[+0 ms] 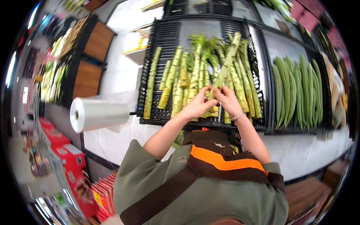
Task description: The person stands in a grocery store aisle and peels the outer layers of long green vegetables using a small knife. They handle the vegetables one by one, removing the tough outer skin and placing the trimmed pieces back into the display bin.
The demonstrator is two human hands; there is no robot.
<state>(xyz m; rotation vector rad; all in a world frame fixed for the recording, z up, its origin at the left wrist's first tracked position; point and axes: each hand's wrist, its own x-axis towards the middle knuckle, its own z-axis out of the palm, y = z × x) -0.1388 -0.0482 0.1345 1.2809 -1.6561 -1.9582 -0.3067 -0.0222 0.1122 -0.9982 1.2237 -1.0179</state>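
head view, looking down at a produce shelf. one long pale green stalk (225, 67) is held at its lower end by both hands, tilted so its top leans up and to the right over the rest of the pile. the left hand (198, 105) is closed around the bottom of the stalk from the left, and the right hand (227, 100) is pinched on it from the right, fingers touching just above the left hand's. a thin bracelet is seen on the right wrist. the stalk is kept above a black slatted tray (165, 41) where more stalks (183, 82) of the same kind are laid lengthwise, leafy tops pointed away. a pile of darker green gourds (296, 90) is set in the next tray to the right. a roll of clear plastic bags (98, 113) is mounted at the left, just beside the tray's front corner.
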